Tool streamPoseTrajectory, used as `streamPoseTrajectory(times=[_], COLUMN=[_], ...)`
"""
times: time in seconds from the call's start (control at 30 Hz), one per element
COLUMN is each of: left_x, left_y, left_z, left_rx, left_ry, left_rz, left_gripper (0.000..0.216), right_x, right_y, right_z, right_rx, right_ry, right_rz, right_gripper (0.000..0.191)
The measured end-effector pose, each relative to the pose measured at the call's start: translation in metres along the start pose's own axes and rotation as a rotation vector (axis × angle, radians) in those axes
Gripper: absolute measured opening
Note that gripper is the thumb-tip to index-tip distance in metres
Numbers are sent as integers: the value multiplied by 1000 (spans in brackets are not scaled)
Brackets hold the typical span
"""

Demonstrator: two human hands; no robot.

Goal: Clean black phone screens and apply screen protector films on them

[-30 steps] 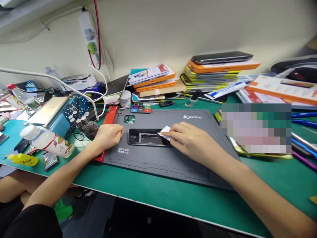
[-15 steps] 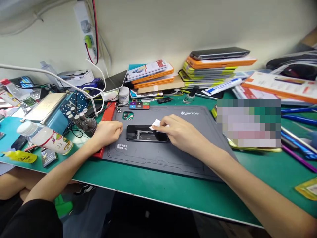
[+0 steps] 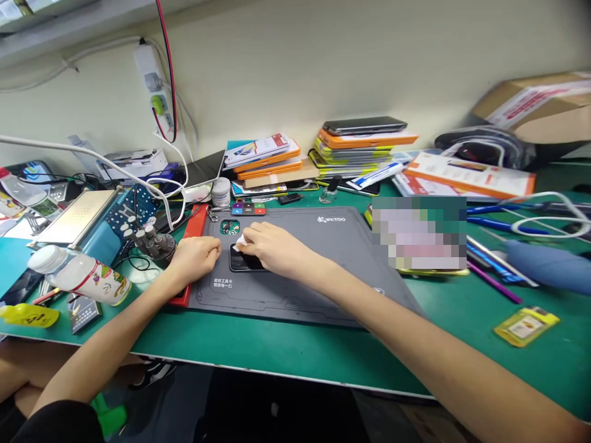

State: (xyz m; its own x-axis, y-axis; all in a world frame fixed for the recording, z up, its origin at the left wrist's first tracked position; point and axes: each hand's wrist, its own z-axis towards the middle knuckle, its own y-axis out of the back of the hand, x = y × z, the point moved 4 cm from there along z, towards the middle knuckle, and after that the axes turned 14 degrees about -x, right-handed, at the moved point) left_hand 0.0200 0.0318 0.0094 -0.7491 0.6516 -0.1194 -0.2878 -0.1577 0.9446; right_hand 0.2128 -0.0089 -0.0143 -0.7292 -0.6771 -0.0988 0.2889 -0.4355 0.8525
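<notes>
A smartphone with a dark, glossy screen lies face up on the grey work mat. Between the pinched fingers of my right hand is a small white wipe, pressed at the upper left corner of the screen. This hand covers the right part of the phone. My left hand rests as a closed fist over the red strip at the mat's left edge, a little left of the phone; nothing shows in it. Behind the phone, small parts lie in a green recess of the mat.
On the left stand a screwdriver holder and a white-capped bottle. Stacked boxes line the wall. Pliers, a purple stick and a yellow packet lie right. Someone's blue sleeve reaches in there.
My right hand has slid the wipe from the screen's right part to its upper left corner. My left fist stays by the mat's edge. The view has shifted, and a blue sleeve has appeared at right.
</notes>
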Motion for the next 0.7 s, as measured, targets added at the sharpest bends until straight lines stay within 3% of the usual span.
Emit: streamPoseTrajectory(times=[0.3, 0.7], left_x=[-3, -6], left_y=[-7, -5], left_z=[-7, -7], left_rx=[-24, 5], left_ry=[-13, -16], left_rz=[-28, -11], left_gripper=[24, 25], right_x=[-39, -26], right_y=[22, 23], right_z=[-85, -91], right_rx=[-154, -200], right_ry=[-115, -220], right_rz=[-4, 87], right_gripper=[58, 53])
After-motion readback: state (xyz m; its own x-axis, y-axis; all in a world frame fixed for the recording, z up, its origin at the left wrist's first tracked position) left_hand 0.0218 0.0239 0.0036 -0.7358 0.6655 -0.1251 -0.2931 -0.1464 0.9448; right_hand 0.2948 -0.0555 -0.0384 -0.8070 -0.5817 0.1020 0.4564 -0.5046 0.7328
